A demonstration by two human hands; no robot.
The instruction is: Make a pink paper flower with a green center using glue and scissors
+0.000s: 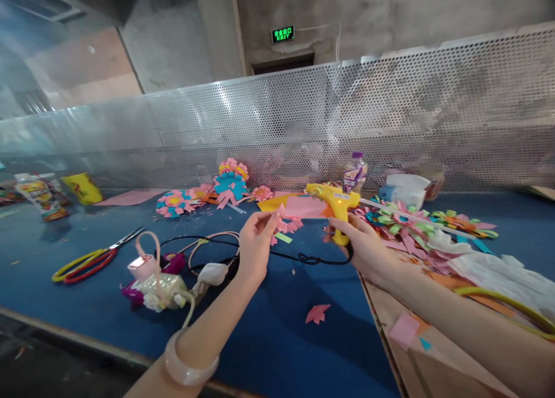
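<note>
Between the thumb and fingers of my left hand [256, 242] is a pink paper flower [289, 223], held up over the blue table. My right hand [362, 245] is wrapped round the handle of a yellow glue gun [337, 203]. Its nozzle points left, above and slightly right of the flower, and a clear glue stick [416, 218] juts from its back. A black cord [310, 260] trails left from the handle. On the table below lies a small pink paper piece [318, 313].
Scissors [93, 264] with red and yellow handles lie left, near a power strip [162, 291] with plugs and cords. Finished paper flowers [229, 184] stand at the back. A purple-capped bottle [355, 173], colourful paper flowers [407, 219] and white gloves [503, 276] are on the right.
</note>
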